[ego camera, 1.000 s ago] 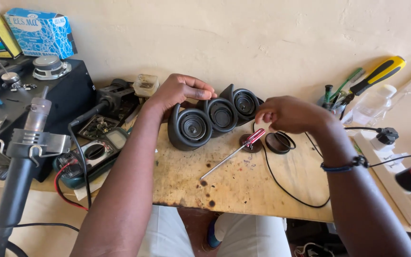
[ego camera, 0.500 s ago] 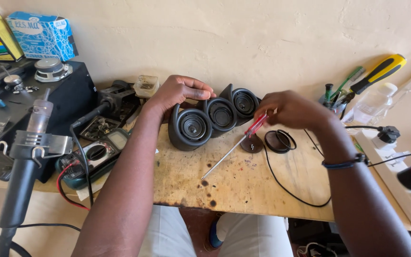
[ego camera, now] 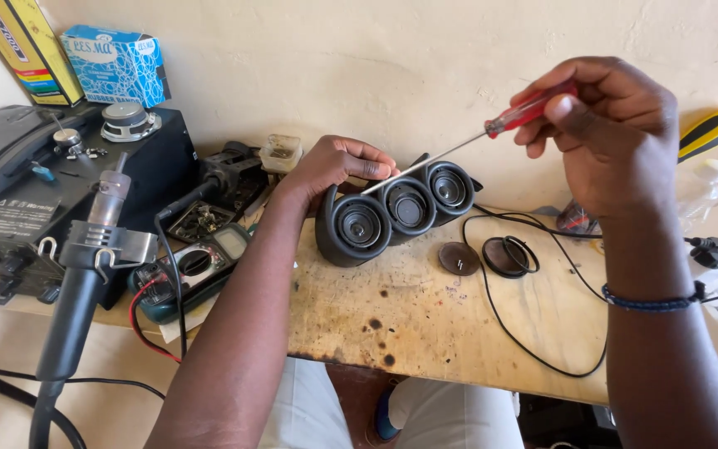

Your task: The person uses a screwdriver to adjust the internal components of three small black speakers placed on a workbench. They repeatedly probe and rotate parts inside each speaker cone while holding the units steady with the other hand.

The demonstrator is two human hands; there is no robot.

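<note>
My left hand [ego camera: 336,169] clasps the black triple speaker housing [ego camera: 392,212] at the tabletop's [ego camera: 425,324] centre; my right hand [ego camera: 604,133], raised at two o'clock, pinches a red-handled screwdriver [ego camera: 492,129], its tip touching the housing's top; two round covers [ego camera: 484,256] lie at four o'clock.

The left hand [ego camera: 338,166] is covering the rear top of the black three-cone speaker housing [ego camera: 392,212], hiding its fingertips behind it. The right hand [ego camera: 604,137] is concealing most of the red-handled screwdriver [ego camera: 492,129] grip. The yellow-and-black tool handle [ego camera: 712,131] is partly hiding behind that hand. The black hot-air wand [ego camera: 76,291] is running off the bottom edge.
</note>
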